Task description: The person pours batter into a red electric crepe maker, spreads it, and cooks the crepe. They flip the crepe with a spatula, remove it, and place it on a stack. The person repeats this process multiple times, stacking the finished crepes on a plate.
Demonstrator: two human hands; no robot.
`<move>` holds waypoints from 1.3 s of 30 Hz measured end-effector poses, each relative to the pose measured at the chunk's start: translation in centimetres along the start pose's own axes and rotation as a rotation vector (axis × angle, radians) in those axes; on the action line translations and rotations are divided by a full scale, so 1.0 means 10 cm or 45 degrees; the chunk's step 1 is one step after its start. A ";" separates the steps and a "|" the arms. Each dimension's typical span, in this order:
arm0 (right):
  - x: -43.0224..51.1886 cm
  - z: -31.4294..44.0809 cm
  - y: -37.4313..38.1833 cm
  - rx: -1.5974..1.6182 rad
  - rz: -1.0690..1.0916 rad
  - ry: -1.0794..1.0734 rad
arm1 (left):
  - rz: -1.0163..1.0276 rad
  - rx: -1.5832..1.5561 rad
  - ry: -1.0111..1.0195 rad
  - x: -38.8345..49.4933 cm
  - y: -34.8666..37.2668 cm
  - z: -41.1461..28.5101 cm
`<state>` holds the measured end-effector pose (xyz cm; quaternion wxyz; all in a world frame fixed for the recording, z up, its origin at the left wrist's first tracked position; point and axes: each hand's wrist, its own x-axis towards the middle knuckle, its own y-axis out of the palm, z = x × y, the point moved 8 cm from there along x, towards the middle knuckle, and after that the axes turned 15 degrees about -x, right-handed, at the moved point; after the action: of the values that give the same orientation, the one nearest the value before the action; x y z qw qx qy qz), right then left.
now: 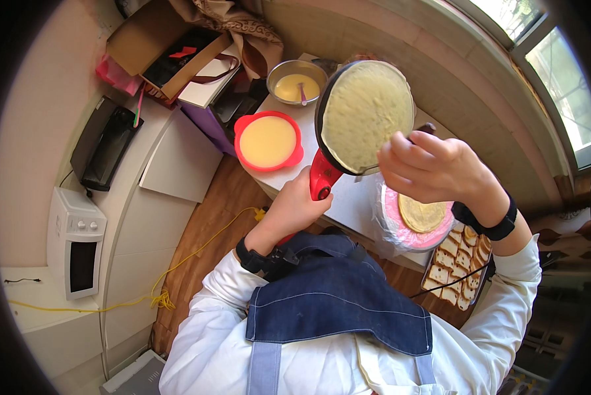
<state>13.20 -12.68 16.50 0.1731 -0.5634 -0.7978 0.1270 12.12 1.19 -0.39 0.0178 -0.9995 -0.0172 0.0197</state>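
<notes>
My left hand (295, 202) grips the red handle (324, 175) of a handheld electric crepe maker, its round plate tilted up before me. A thin pale-yellow crepe (367, 116) covers the plate. My right hand (434, 165) is at the crepe's lower right edge, closed around a dark-handled metal utensil (426, 128) whose thin end reaches the rim; its exact kind is unclear. Below that hand, a cooked crepe (424, 212) lies on a pink, plastic-wrapped round surface (392, 217). Left of the crepe maker sits a red dish of yellow batter (268, 141).
A steel bowl (297, 74) with batter and a spoon stands at the table's back. A tray of sliced bread pieces (456, 266) is at lower right. A yellow cord (201, 242) crosses the wooden floor. A white microwave (78, 242) and a cardboard box (152, 44) are leftward.
</notes>
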 end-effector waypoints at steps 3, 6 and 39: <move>-0.31 -0.01 0.03 -0.006 0.052 0.054 | 0.016 -0.170 -0.144 -0.04 -0.01 0.01; -0.66 -0.11 -0.08 0.094 0.101 0.408 | 0.050 -0.349 -0.258 -0.09 0.02 -0.04; -1.33 0.87 -0.37 -0.004 0.071 1.843 | 0.270 -0.914 -0.377 -0.19 0.31 -0.07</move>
<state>10.49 -26.52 8.31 0.6540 -0.5265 -0.4687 -0.2746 10.38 -2.02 0.25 -0.3372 -0.9248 0.0777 0.1581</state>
